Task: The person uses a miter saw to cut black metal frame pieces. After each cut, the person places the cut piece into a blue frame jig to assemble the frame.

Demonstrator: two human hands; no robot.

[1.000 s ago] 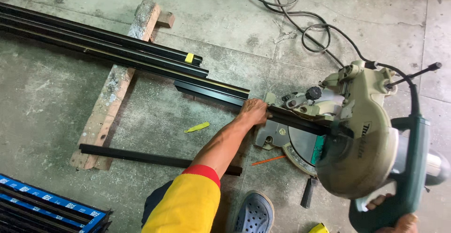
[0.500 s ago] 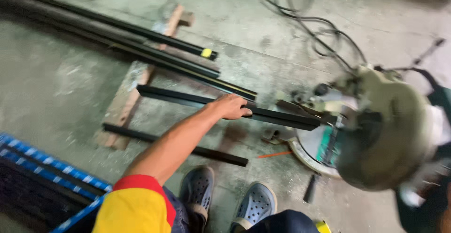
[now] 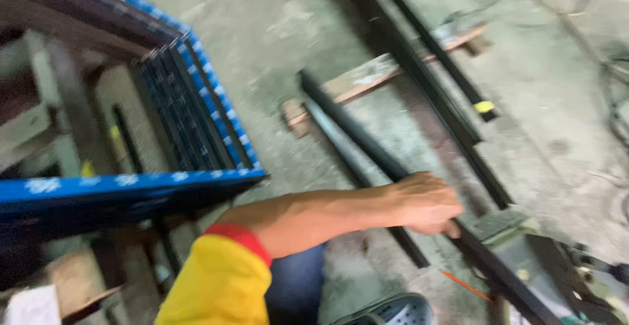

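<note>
On the far left: we see a wooden frame (image 3: 39,122), blurred, beside the concrete floor (image 3: 282,30).
Left of centre: we see a stack of black bars with blue edging (image 3: 196,109), lying flat, with another blue-edged strip (image 3: 124,186) across its near end.
Lower left: we see our yellow sleeve (image 3: 216,286) with a red cuff, and below it a dark clog (image 3: 400,312) on the floor.
Centre: our left hand (image 3: 426,202) is closed around a long black metal bar (image 3: 354,132); the fingers are wrapped over it and the thumb is hidden.
Where the bar is: it runs from the wooden plank (image 3: 386,69) down to the lower right, slightly lifted at the hand, with a second black bar (image 3: 341,154) lying just beside it on the floor.
Right of centre: we see more long black bars (image 3: 432,95) lying across the plank, one with a yellow tag (image 3: 485,107).
Lower right: we see the grey base of a saw (image 3: 557,266), where the held bar ends up, and an orange pencil (image 3: 465,286) near it.
Right hand: we cannot see it.
</note>
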